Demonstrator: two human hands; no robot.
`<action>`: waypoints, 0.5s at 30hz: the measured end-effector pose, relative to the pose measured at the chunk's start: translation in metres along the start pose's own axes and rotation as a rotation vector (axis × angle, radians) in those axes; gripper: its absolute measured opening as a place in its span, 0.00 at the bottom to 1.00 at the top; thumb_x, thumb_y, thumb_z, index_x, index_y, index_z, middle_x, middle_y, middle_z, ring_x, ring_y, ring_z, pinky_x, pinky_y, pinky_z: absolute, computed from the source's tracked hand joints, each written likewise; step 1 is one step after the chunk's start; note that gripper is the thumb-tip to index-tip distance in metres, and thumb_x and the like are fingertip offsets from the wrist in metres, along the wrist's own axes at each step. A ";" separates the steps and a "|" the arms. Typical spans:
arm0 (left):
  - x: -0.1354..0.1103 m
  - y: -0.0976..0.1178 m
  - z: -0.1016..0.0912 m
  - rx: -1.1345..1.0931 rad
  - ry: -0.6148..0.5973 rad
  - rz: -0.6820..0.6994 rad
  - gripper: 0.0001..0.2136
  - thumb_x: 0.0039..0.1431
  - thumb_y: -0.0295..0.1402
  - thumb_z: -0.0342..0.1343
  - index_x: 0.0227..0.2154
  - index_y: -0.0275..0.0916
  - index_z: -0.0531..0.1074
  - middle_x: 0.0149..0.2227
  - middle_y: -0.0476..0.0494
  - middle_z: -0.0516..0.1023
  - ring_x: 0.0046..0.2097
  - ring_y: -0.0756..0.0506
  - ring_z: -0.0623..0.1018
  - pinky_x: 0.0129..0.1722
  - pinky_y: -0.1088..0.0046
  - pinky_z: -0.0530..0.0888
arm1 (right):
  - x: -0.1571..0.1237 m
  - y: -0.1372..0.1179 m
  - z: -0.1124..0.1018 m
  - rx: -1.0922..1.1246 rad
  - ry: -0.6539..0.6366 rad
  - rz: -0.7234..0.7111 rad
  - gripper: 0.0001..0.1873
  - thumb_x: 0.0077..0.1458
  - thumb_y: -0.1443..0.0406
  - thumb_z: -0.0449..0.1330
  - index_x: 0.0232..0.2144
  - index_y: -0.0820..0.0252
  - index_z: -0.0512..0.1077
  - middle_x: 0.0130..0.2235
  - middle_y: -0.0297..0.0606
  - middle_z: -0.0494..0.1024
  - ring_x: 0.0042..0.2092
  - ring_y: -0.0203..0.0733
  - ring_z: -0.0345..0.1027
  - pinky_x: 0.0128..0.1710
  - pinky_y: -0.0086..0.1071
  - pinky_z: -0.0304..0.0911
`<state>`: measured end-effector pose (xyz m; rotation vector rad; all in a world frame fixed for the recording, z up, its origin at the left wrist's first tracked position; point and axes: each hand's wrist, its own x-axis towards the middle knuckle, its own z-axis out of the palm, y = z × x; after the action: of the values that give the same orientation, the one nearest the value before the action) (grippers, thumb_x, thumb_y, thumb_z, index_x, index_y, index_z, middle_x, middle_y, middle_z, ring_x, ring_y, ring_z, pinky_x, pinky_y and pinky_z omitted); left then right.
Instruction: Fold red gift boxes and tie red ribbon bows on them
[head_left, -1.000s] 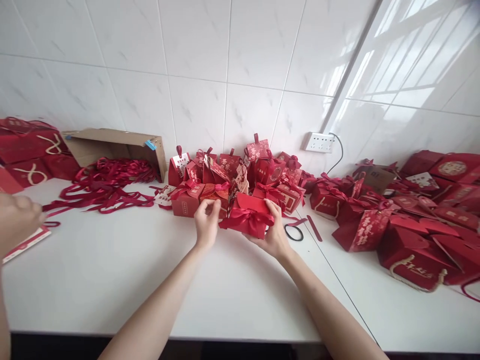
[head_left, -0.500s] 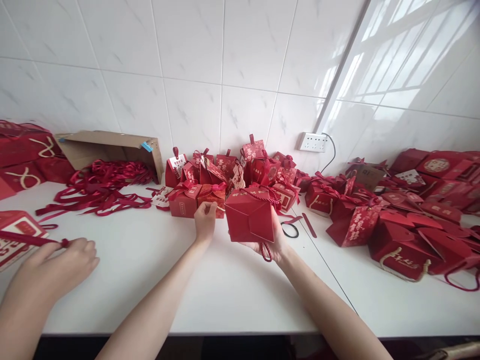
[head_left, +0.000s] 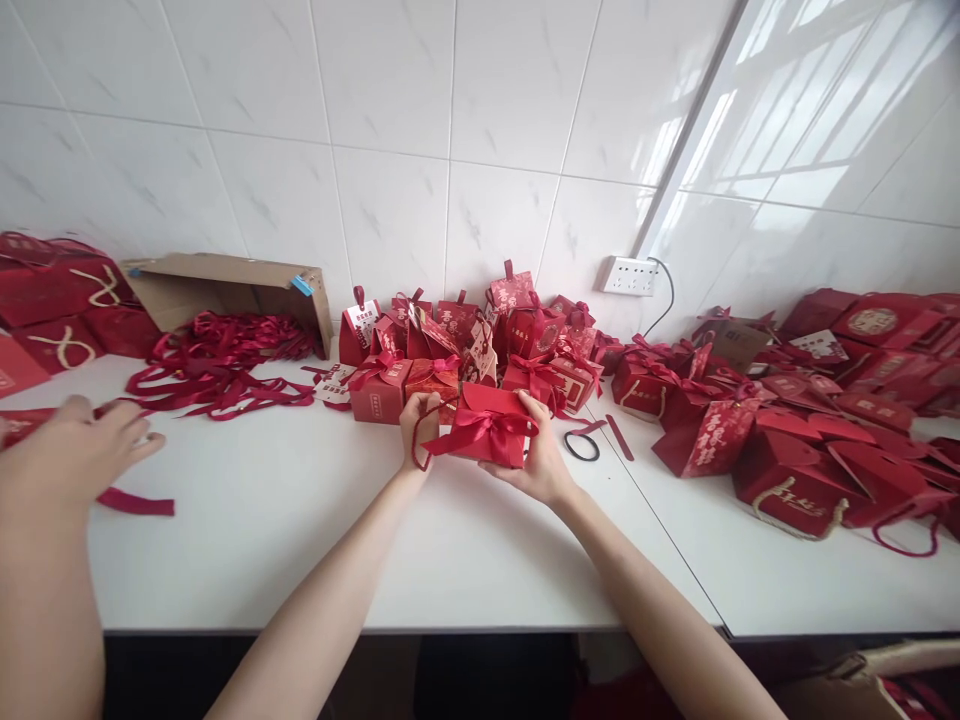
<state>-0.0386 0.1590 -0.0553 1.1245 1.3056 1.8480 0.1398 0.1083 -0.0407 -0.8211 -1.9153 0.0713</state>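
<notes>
A small red gift box [head_left: 487,398] with a satin bow [head_left: 491,432] on its front is in my right hand [head_left: 544,455], held just above the white table. The thumb lies at the top right edge and the fingers pass under the box. At its left side my left hand [head_left: 417,425] is closed by a twisted dark-red cord handle [head_left: 421,455], which loops down beside the fingers. Right behind are several finished-looking boxes with ribbons and tags, among them a patterned box [head_left: 433,376] and a plain red box [head_left: 379,397].
At left a co-worker's hand [head_left: 94,450] is over a red ribbon [head_left: 139,503]. A cardboard carton [head_left: 232,265] spills ribbons [head_left: 225,385]. A black ring [head_left: 582,446] lies right of my hands. Many red boxes [head_left: 802,490] crowd the right side. A power strip [head_left: 628,276] is on the wall.
The box has been turned from its plain folded face to the bow side and lowered slightly. My left hand has come to its cord. The co-worker's hand has moved up and left.
</notes>
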 end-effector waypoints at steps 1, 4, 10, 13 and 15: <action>-0.001 0.001 0.000 0.026 -0.038 0.003 0.07 0.47 0.36 0.52 0.21 0.39 0.65 0.22 0.50 0.69 0.27 0.48 0.69 0.29 0.72 0.66 | 0.000 -0.002 -0.004 -0.021 0.017 0.007 0.50 0.41 0.52 0.66 0.60 0.55 0.43 0.54 0.51 0.57 0.57 0.56 0.55 0.53 0.55 0.58; -0.006 0.006 0.003 0.106 -0.156 0.003 0.08 0.46 0.35 0.52 0.18 0.39 0.64 0.19 0.51 0.67 0.25 0.49 0.67 0.28 0.73 0.64 | -0.008 -0.014 -0.029 -0.048 0.071 0.082 0.51 0.39 0.53 0.67 0.60 0.55 0.45 0.56 0.51 0.57 0.57 0.56 0.55 0.54 0.54 0.57; -0.018 0.006 0.009 0.315 -0.371 0.105 0.07 0.46 0.35 0.52 0.19 0.40 0.65 0.19 0.52 0.66 0.25 0.49 0.67 0.30 0.74 0.62 | -0.084 -0.056 -0.115 0.081 0.280 0.637 0.45 0.38 0.56 0.68 0.56 0.54 0.55 0.52 0.45 0.67 0.52 0.51 0.64 0.52 0.49 0.61; -0.022 0.001 0.009 0.531 -0.579 0.311 0.07 0.47 0.38 0.50 0.21 0.40 0.64 0.23 0.51 0.69 0.27 0.48 0.69 0.31 0.73 0.64 | -0.129 -0.081 -0.163 0.193 0.608 0.944 0.35 0.38 0.54 0.66 0.50 0.55 0.64 0.43 0.40 0.74 0.44 0.48 0.70 0.46 0.47 0.67; -0.024 -0.001 0.009 0.595 -0.657 0.373 0.08 0.47 0.39 0.49 0.21 0.41 0.64 0.25 0.49 0.70 0.28 0.48 0.70 0.33 0.73 0.66 | -0.150 -0.099 -0.197 0.274 0.859 1.053 0.28 0.40 0.52 0.64 0.45 0.54 0.69 0.41 0.39 0.75 0.42 0.46 0.71 0.44 0.46 0.68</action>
<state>-0.0198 0.1436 -0.0620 2.1827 1.3144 1.1243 0.2900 -0.1116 -0.0224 -1.3088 -0.5329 0.5128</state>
